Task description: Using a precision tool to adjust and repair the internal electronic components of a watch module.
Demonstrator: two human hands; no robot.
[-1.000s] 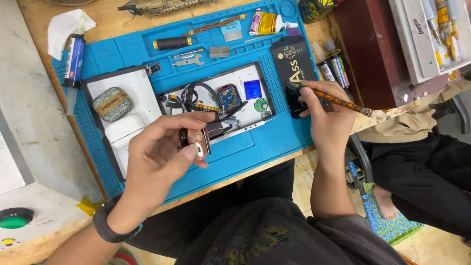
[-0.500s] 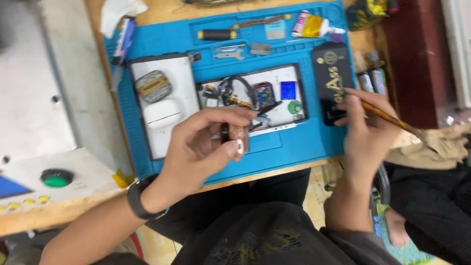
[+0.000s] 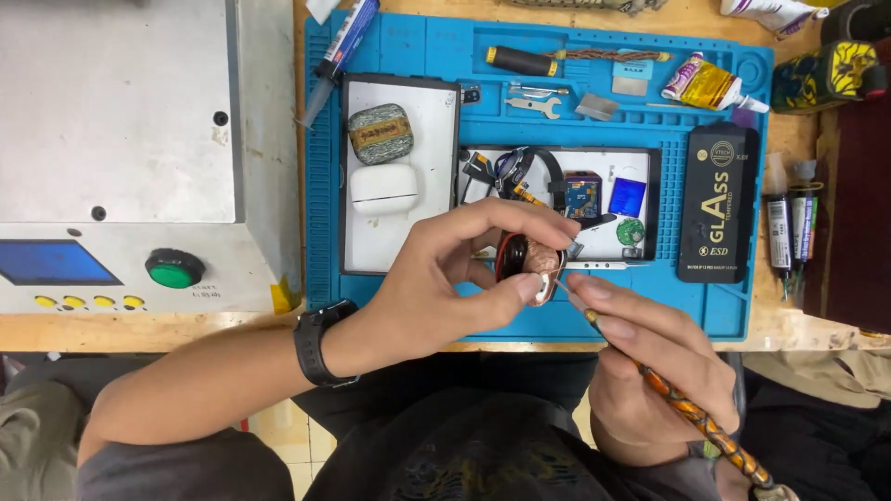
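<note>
Between left hand (image 3: 445, 288) fingers: small round coppery part (image 3: 535, 261), black rim.

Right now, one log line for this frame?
left hand: pinching small round coppery part | right hand: orange patterned brush, tip at part | blue silicone mat

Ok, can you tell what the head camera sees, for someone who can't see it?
A left hand pinches a small round coppery part while the right hand touches a thin orange-handled brush to it. Below lies a blue work mat with tools and parts.
</note>
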